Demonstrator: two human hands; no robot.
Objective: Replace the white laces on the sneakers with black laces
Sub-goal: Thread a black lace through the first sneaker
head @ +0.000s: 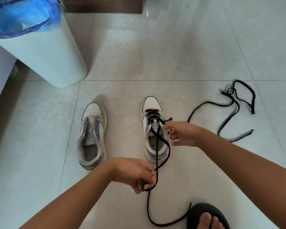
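We find the right sneaker (153, 129) on the floor (188, 55), heel toward us, half laced. The right hand (182, 134) pinches the black lace (157, 146) at an upper eyelet; the left hand (135, 174), nearer us, grips its slack, drawn heelward.

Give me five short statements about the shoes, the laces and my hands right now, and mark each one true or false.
1. The right sneaker has black lace threaded through its front eyelets. True.
2. The left sneaker is fully laced in black. False: it shows no lace at all.
3. The left hand holds the black lace that runs up to the right sneaker. True.
4. The spare black lace lies inside the bin. False: it lies loose on the floor tiles, right of the shoes.
5. The right hand rests on the left sneaker. False: it is at the right sneaker, its fingers at the lace there.
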